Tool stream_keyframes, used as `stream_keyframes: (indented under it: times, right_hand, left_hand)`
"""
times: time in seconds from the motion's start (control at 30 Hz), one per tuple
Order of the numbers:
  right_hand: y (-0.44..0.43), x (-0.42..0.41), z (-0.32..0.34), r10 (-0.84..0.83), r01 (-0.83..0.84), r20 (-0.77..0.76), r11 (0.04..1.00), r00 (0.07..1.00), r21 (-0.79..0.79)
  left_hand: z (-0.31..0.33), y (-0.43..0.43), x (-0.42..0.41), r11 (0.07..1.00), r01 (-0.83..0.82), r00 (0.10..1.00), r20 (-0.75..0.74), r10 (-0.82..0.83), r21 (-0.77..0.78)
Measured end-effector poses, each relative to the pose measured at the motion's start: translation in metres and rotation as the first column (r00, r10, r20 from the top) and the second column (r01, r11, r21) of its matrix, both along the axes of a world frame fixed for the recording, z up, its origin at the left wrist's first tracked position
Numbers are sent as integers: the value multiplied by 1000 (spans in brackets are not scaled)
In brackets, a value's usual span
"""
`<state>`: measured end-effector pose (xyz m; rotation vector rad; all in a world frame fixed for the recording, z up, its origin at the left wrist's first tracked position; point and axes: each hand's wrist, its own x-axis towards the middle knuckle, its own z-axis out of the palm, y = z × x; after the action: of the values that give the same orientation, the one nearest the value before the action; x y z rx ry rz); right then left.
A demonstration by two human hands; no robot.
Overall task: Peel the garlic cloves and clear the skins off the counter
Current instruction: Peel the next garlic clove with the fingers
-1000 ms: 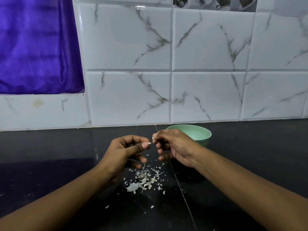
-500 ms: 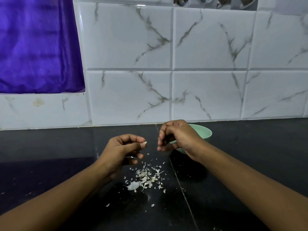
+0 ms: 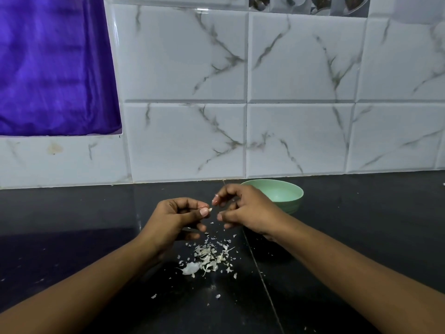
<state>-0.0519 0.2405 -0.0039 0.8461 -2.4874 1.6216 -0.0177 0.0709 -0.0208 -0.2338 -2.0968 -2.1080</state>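
Note:
My left hand (image 3: 178, 218) pinches a small garlic clove (image 3: 210, 209) between thumb and fingers; only the clove's pale tip shows. My right hand (image 3: 245, 208) hovers just to the right of that tip, its fingers loosely curled and its thumb and forefinger apart, with nothing visible between them. Below both hands a heap of white garlic skins (image 3: 208, 259) lies on the black counter (image 3: 361, 225), with loose flakes scattered around it. A pale green bowl (image 3: 292, 195) stands behind my right hand; its contents are hidden.
A white marble-patterned tile wall (image 3: 289, 116) rises right behind the counter. A purple cloth (image 3: 53, 68) hangs at the upper left. A seam in the counter (image 3: 262, 280) runs from the bowl toward the front edge.
My right hand pulled away from the clove and rose in front of the bowl, then came back down close to the clove's tip. My left hand stayed in place, still pinching the clove.

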Motion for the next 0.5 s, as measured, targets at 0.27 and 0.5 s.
stream_keyframes:
  times: [0.27, 0.5]
  right_hand:
    - [-6, 1, -4, 106, -100, 58, 990, 993, -98]
    - [3, -6, 0, 111, -86, 106, 973, 988, -215]
  left_hand:
    - [0, 1, 2, 1000, -8, 1000, -5, 8, -24]
    - [3, -1, -1, 999, -14, 1000, -2, 14, 43]
